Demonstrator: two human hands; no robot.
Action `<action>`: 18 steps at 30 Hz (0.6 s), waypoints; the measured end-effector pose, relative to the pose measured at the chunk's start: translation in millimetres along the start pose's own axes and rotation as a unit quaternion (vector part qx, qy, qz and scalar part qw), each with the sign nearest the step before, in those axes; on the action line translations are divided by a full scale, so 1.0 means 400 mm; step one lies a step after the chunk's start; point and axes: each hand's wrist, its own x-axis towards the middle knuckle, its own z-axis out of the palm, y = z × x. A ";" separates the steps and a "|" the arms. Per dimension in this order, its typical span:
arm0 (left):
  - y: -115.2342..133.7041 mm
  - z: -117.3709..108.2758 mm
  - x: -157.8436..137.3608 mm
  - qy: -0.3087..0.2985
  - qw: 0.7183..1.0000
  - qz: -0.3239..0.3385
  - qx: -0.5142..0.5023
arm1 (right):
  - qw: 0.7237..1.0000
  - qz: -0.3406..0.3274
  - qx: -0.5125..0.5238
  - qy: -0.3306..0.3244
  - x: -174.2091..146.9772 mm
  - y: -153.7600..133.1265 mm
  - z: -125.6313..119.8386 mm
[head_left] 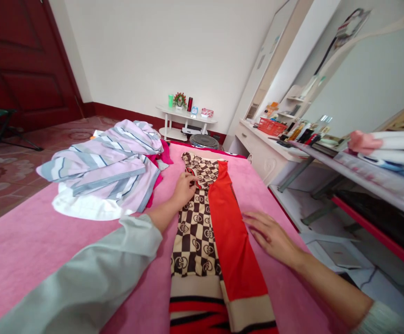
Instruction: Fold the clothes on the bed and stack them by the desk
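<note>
Along the middle of the pink bed (7, 241) lies a checkered sweatshirt (195, 227), its red sleeve (227, 213) laid straight beside the body. It should handle as light, soft and limp, best taken by the beige hem (196, 285) or shoulder. The left hand (185, 188) bends its fingers over the upper part, grip unclear; the right hand (272, 236) has loosely spread fingers at the sleeve's edge.

Bright, diffuse indoor light, source we cannot place; we note the white cloth (83, 206) nearly washed out and a soft shadow beside the grey-green sleeve (93, 273). We read the print on the checkered top (195, 220) clearly. Toward the edges we see wide-angle distortion, the dark-red door (28, 93) leaning and the right-hand shelf (344, 173) stretched, its folded cloths (393, 148) blurred.
</note>
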 end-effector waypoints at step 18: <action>0.205 -0.080 -0.187 -0.352 0.887 0.298 0.014 | 0.998 -0.037 0.043 -0.030 -0.101 -0.153 -0.048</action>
